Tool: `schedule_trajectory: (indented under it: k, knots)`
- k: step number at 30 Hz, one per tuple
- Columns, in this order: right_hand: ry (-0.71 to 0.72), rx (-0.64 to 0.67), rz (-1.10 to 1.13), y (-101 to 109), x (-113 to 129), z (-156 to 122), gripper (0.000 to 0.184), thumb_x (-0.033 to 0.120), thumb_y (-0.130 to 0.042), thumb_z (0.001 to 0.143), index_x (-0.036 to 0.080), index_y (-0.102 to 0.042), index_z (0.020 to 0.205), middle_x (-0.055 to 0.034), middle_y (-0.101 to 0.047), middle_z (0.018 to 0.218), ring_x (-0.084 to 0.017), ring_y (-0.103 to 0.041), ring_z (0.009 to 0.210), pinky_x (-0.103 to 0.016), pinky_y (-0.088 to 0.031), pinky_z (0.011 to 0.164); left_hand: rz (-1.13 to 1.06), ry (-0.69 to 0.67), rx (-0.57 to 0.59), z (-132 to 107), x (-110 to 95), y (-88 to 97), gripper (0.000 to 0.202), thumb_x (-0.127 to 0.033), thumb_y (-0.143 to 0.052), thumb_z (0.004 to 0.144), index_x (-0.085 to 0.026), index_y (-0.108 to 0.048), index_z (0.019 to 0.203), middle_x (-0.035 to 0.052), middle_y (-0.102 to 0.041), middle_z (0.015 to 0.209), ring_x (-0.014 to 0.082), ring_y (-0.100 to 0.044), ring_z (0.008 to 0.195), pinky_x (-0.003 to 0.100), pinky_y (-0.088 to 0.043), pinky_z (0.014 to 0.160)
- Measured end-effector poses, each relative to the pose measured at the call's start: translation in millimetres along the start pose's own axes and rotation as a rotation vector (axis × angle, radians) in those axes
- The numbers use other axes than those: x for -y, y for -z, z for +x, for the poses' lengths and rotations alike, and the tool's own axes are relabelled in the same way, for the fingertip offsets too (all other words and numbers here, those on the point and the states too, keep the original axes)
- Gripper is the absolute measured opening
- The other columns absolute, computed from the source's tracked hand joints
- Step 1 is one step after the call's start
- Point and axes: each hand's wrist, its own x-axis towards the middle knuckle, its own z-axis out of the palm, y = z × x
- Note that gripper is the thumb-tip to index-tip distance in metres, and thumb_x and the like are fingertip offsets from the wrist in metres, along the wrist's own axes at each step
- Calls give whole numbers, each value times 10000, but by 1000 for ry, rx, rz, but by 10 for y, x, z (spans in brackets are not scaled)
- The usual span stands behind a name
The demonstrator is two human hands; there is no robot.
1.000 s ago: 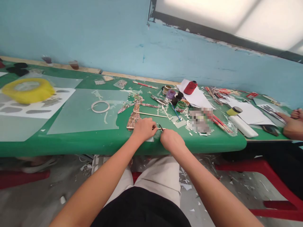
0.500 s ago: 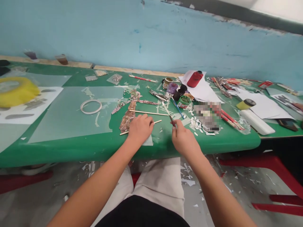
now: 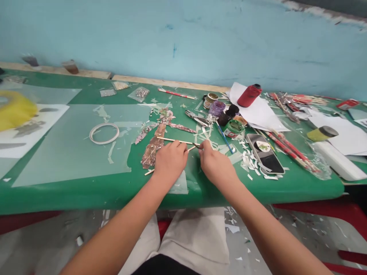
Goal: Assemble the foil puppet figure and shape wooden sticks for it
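My left hand (image 3: 170, 160) is closed on a thin wooden stick (image 3: 149, 172) and presses it down at the table's front. One end of the stick shows past my fingertips. In my right hand (image 3: 216, 164), closed, is a slim, dark-ended tool that looks like a craft knife (image 3: 196, 145); most of it is hidden by my fingers. Its tip meets or nearly meets the stick's end. A second wooden stick (image 3: 173, 140) lies just beyond my left hand. Its left end rests over a brown and pink cross-shaped craft piece (image 3: 149, 152) covered in beads and glitter.
To the right stand open paint jars (image 3: 233, 128), a paintbrush (image 3: 225, 137), pliers (image 3: 197, 118), a red thread spool (image 3: 249, 95) and a phone (image 3: 273, 162) among white scraps. A tape roll (image 3: 104, 133) lies on a translucent sheet (image 3: 71, 152) to the left.
My right hand has moved left with the tool, bringing its tip to the stick by my left hand. My left hand keeps its grip. The camera view has shifted slightly.
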Motion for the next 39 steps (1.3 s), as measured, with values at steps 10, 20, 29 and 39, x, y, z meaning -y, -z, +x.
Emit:
schedule_trajectory:
  k: [10,20,29,39]
  knots:
    - [-43,-133,108,-146,3,-91,200,293,-364,980,222,-550,998,-15,-576,917,-120,-472,612,-267,-188,520,-35,7,-39,4,32,-61,178,-301,-489,928,-227,-642,871,27,-664,882,186,-619,834,310,-384,640]
    - [-101,-50,79,-106,74,-63,214,320,-359,983,234,-554,985,-8,-592,884,-120,-475,582,-274,-171,512,-42,23,-29,11,17,-47,172,-304,-496,921,-230,-633,848,18,-661,859,184,-612,815,301,-386,648]
    - [-106,-22,72,-62,123,-54,207,301,-338,987,229,-530,1015,-24,-623,910,-154,-579,677,-270,-211,512,-41,31,-27,13,16,-43,171,-297,-502,916,-225,-637,839,21,-665,855,182,-618,813,302,-387,645]
    - [-104,-1,61,-29,173,-32,212,271,-329,988,210,-524,1045,-51,-636,925,-166,-607,693,-268,-246,523,-47,35,-53,8,22,-44,160,-298,-517,909,-235,-641,829,9,-665,850,181,-619,807,299,-384,630]
